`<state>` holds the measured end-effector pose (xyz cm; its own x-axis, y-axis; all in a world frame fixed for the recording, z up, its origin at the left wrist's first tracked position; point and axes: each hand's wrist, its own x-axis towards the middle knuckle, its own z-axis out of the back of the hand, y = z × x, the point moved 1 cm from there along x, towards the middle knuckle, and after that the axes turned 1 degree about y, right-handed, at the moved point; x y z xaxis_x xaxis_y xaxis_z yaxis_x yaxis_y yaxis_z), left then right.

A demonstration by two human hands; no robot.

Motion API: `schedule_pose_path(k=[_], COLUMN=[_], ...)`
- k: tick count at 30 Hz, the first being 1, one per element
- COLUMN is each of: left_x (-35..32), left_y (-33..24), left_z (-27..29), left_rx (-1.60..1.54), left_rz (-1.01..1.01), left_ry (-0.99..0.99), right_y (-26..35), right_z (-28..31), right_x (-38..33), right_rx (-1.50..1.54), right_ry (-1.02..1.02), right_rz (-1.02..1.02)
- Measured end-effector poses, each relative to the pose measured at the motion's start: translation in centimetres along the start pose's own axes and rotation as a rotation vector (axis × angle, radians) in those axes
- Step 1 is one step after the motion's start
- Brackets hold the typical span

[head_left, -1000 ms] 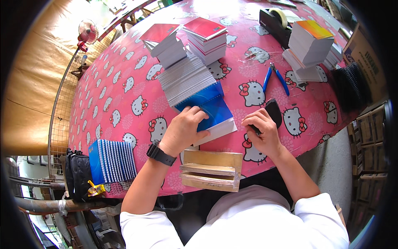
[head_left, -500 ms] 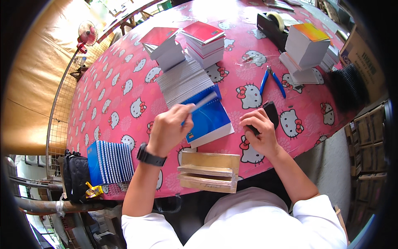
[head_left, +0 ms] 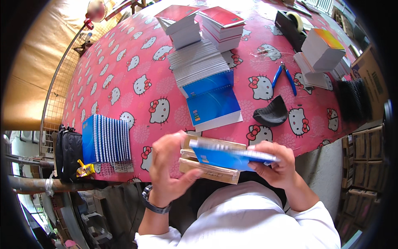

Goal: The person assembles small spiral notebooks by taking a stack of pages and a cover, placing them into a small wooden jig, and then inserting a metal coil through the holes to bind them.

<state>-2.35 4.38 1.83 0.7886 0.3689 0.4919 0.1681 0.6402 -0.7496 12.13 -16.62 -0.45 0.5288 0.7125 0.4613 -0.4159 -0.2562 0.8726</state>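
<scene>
Pink tablecloth (head_left: 132, 100) with cat faces covers the table. Above the slotted brown holder (head_left: 222, 176), the right hand (head_left: 275, 166) is clamped on a blurred blue-covered notebook (head_left: 217, 158). At its nine o'clock, the left hand (head_left: 171, 166) is spread; whether it touches, I cannot tell. Blue-handled pliers (head_left: 277, 77) lie toward one o'clock.

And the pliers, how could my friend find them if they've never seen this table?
On the pink table, find the black tape dispenser at the far right. Nearer than that, left of the yellow-topped stack, the pliers lie spread in an upside-down V. Their two slim blue handles set them apart from the dispenser and stack.
</scene>
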Motion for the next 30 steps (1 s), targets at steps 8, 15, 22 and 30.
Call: schedule_pose_path(k=[8,15,22,30], left_x=[-1.3,-3.1,-4.2,-4.4], left_y=[2.4,2.6,1.3,0.8], left_z=[1.2,0.1,-5.0,-5.3], left_rx=[0.060,-0.051,-0.089,0.109], left_rz=[-0.066,0.240,0.409,0.307], left_ry=[0.159,-0.037,-0.227,-0.286], right_y=[0.0,-0.8,-2.2,-7.2], right_z=[-1.6,-3.1,-5.2,22.4], right_x=[-1.1,-1.4,-0.7,0.5], right_rx=[-0.222,-0.055,0.133,-1.152], right_ry=[0.140,-0.037,0.026,-0.760], right_rz=[0.227,0.062,-0.062,-0.194])
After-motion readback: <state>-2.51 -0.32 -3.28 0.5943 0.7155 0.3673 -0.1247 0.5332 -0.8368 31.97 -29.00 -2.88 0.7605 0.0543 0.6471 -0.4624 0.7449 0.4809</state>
